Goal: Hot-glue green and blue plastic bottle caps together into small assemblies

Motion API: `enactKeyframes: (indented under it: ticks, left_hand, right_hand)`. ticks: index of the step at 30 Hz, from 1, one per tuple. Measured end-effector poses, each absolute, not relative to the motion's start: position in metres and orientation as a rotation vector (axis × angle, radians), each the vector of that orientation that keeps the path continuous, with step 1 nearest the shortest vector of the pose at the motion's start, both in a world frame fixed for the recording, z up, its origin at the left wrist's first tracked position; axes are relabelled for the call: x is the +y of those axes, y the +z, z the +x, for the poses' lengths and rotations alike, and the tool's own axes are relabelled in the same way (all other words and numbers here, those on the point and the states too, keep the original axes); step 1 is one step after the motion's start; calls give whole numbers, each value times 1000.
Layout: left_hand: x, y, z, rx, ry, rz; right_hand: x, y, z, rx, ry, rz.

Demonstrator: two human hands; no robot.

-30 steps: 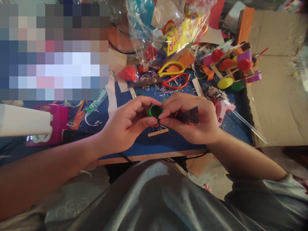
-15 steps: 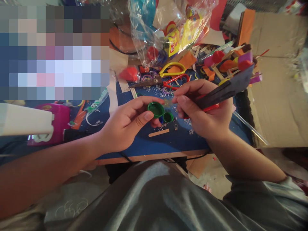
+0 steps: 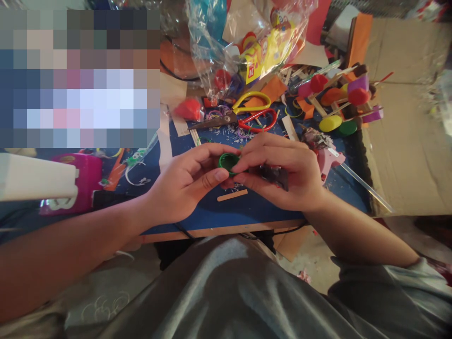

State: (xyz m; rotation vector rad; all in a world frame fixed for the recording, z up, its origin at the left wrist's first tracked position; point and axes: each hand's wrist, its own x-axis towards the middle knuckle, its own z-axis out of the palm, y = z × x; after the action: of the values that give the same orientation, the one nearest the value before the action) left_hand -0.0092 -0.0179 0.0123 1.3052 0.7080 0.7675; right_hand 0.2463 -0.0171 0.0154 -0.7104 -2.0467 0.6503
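The person's left hand (image 3: 187,181) is closed around a small green cap (image 3: 229,162), gripping its rim between thumb and fingers, with the hollow side facing up. The right hand (image 3: 300,172) has its thumb and first fingers pinched together at the cap's right edge, one fingertip reaching just inside the rim; its other fingers curl over a dark object (image 3: 277,175), mostly hidden beneath them. Both hands meet at the cap, raised above a blue desk (image 3: 212,212). Just on the near side of the cap, a flat wooden stick (image 3: 232,195) lies on the desk. Beyond the cap lie open scissors (image 3: 233,117) with one yellow and one red handle, among white shreds, and a red packet (image 3: 189,109) sits beyond the cap and to its left. To the right of the cap, past the right hand, is a pink glue gun (image 3: 330,160) with a clear rod (image 3: 367,187) near it. Beyond the cap and to its right are a yellow disc (image 3: 330,123) and a green disc (image 3: 348,127), side by side near a cluster of wooden sticks. Farthest beyond the cap is a crumpled clear plastic bag (image 3: 208,47); well to its right lies brown cardboard (image 3: 409,141), and well to its left, a magenta object (image 3: 92,179).
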Motion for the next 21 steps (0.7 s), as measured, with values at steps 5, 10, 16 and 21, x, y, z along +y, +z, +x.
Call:
enactKeyframes:
  ticks: [5,10,16,21]
  left_hand:
    - [-20,10,-10,738,789,1420]
    - [-22,7,-11,802,806,1558]
    - [-21,9,-9,776,840,1436]
    - [-19,0,-7,741,957,1243]
  right_hand:
    - [-17,14,246,-2045,690,-639]
    - [-17,17,244,-2041,698,-641]
    - [-19,18,244,-2003,701,-679]
    - [-16,15,243,-1909,625,-806]
